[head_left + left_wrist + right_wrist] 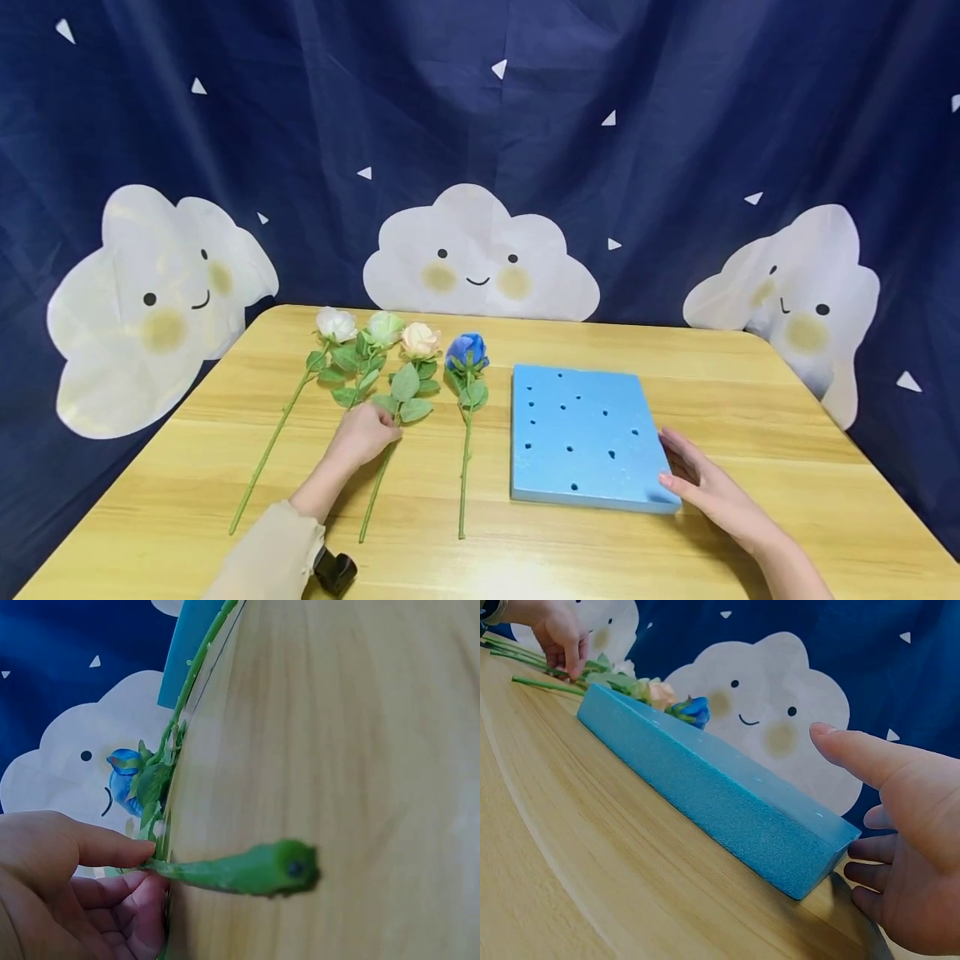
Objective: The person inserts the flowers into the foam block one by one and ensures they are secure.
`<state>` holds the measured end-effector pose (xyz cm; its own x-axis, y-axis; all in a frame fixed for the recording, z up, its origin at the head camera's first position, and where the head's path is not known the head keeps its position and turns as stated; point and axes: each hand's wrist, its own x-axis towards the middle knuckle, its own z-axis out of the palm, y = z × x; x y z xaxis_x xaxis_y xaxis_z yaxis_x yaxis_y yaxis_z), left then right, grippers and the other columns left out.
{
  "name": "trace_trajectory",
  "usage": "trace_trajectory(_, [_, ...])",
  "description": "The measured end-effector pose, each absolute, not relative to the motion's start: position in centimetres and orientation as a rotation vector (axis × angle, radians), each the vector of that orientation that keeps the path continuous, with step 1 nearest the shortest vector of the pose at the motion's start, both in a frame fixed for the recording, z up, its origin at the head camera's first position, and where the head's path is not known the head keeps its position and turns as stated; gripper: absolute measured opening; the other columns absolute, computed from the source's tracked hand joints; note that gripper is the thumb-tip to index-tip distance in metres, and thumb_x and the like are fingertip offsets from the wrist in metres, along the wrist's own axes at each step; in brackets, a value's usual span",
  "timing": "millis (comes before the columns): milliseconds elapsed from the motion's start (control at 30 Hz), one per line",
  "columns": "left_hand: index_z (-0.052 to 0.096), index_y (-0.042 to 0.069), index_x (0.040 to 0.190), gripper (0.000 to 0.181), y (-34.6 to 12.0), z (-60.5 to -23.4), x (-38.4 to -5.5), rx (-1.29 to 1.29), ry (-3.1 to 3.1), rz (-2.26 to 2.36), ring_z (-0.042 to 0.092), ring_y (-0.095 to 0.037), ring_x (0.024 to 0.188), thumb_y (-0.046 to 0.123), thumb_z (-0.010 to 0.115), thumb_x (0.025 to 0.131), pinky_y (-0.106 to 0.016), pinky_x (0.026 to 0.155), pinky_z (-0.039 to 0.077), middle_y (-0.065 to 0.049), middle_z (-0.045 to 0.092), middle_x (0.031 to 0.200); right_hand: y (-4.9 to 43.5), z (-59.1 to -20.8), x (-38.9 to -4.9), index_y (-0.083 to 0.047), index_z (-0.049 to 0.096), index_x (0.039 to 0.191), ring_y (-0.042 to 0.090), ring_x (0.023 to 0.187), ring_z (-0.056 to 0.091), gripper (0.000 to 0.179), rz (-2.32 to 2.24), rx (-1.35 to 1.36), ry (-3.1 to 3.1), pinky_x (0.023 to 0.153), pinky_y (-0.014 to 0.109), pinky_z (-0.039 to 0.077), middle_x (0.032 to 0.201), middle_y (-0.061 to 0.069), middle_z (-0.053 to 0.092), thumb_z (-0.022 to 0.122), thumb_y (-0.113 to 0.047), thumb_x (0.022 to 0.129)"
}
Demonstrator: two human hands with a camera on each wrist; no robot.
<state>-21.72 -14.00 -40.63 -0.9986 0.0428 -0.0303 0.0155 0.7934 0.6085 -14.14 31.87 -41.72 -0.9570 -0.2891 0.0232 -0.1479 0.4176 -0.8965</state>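
Observation:
My left hand point(362, 435) pinches the green stem point(232, 873) of the peach rose point(421, 341) between thumb and fingers, below its leaves. In the left wrist view the cut end of that stem points toward the camera. A pale green rose point(385, 328) lies just left of it, its lower stem hidden by my hand and arm. My right hand point(712, 492) is at the right edge of a blue foam block point(585, 437) dotted with small holes. In the right wrist view its thumb and fingers are spread around the block's near corner, gripping nothing.
A white rose point(337, 324) lies at the far left, its long stem slanting toward the front. Between the peach rose and the block lies a blue rose point(467, 353). All rest on a wooden table point(712, 375) before a dark blue cloud-print curtain point(420, 100).

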Motion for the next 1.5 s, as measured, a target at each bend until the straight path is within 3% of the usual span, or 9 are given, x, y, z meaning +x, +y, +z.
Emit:
trace_trajectory(167, [0.053, 0.007, 0.056, 0.028, -14.0, -40.6, -22.1, 0.000, 2.811, 1.183, 0.044, -0.011, 0.047, 0.007, 0.066, 0.081, -0.025, 0.047, 0.040, 0.001, 0.047, 0.054, 32.0, -41.3, -14.1, 0.008, 0.012, 0.144, 0.033, 0.133, 0.022, 0.064, -1.525, -0.374, 2.575, 0.089, 0.004, 0.028, 0.146, 0.031, 0.017, 0.049, -0.015, 0.097])
trace_trajectory(300, [0.064, -0.002, 0.074, 0.010, -14.0, -40.6, -22.3, -0.058, 2.652, 1.387, 0.053, -0.014, 0.051, 0.002, 0.063, 0.083, -0.027, 0.049, 0.049, -0.007, 0.057, 0.064, 32.1, -41.0, -14.0, 0.007, 0.012, 0.144, 0.046, 0.131, 0.016, 0.063, -1.527, -0.353, 2.566, 0.087, 0.003, 0.029, 0.147, 0.030, 0.016, 0.047, -0.016, 0.098])
trace_trajectory(667, [0.061, -0.011, 0.097, 0.020, -14.9, -40.2, -22.2, -0.010, 2.293, 1.709, 0.056, -0.013, 0.058, 0.006, 0.061, 0.087, -0.023, 0.053, 0.051, -0.010, 0.064, 0.074, 32.3, -40.8, -13.9, 0.007, 0.013, 0.144, 0.045, 0.132, 0.018, 0.064, -1.527, -0.300, 2.557, 0.086, 0.003, 0.030, 0.146, 0.030, 0.018, 0.048, -0.019, 0.098])
trace_trajectory(900, [0.058, -0.014, 0.103, 0.025, -15.4, -39.0, -22.1, 0.065, 2.184, 1.886, 0.061, -0.014, 0.062, 0.007, 0.060, 0.089, -0.022, 0.053, 0.051, -0.011, 0.067, 0.078, 32.1, -41.1, -14.1, 0.011, 0.012, 0.143, -0.010, 0.116, 0.037, 0.067, -1.631, -0.350, 2.506, 0.088, 0.006, 0.033, 0.144, 0.034, 0.020, 0.052, -0.012, 0.095])
trace_trajectory(1000, [0.060, -0.009, 0.099, 0.018, -15.2, -38.3, -21.9, 0.067, 2.115, 2.004, 0.063, -0.014, 0.064, 0.006, 0.060, 0.089, -0.021, 0.054, 0.050, -0.010, 0.067, 0.079, 32.1, -41.2, -13.9, 0.011, 0.012, 0.143, -0.015, 0.111, 0.037, 0.065, -1.664, -0.373, 2.483, 0.087, 0.007, 0.034, 0.143, 0.034, 0.020, 0.052, -0.009, 0.095])
trace_trajectory(1100, [0.061, -0.003, 0.095, 0.011, -14.8, -37.7, -22.0, 0.091, 2.097, 2.092, 0.064, -0.014, 0.067, 0.006, 0.060, 0.089, -0.022, 0.057, 0.051, -0.007, 0.067, 0.077, 32.2, -41.3, -13.7, 0.011, 0.010, 0.143, 0.002, 0.123, 0.038, 0.066, -1.658, -0.397, 2.458, 0.088, 0.007, 0.034, 0.144, 0.034, 0.017, 0.051, -0.008, 0.095])
trace_trajectory(1233, [0.061, -0.002, 0.095, 0.011, -14.2, -37.1, -22.2, 0.117, 2.116, 2.155, 0.065, -0.015, 0.069, 0.007, 0.062, 0.089, -0.023, 0.058, 0.052, -0.006, 0.068, 0.078, 32.3, -41.5, -13.6, 0.011, 0.004, 0.143, 0.029, 0.131, 0.019, 0.072, -1.636, -0.416, 2.406, 0.090, 0.007, 0.031, 0.146, 0.033, 0.008, 0.053, -0.007, 0.093])
trace_trajectory(1367, [0.060, -0.006, 0.101, 0.019, -13.4, -36.8, -22.4, 0.113, 2.137, 2.165, 0.065, -0.015, 0.069, 0.009, 0.062, 0.089, -0.021, 0.057, 0.051, -0.006, 0.068, 0.079, 32.3, -41.6, -13.5, 0.009, 0.002, 0.144, 0.022, 0.132, 0.016, 0.076, -1.637, -0.398, 2.374, 0.091, 0.007, 0.029, 0.148, 0.031, 0.005, 0.055, -0.008, 0.092])
trace_trajectory(1500, [0.060, -0.009, 0.103, 0.023, -12.4, -36.7, -22.8, 0.109, 2.159, 2.168, 0.065, -0.014, 0.070, 0.008, 0.063, 0.088, -0.024, 0.059, 0.053, -0.007, 0.069, 0.081, 32.3, -41.6, -13.3, 0.010, 0.004, 0.144, 0.005, 0.128, 0.027, 0.075, -1.638, -0.428, 2.382, 0.091, 0.008, 0.030, 0.147, 0.033, 0.008, 0.056, -0.007, 0.092])
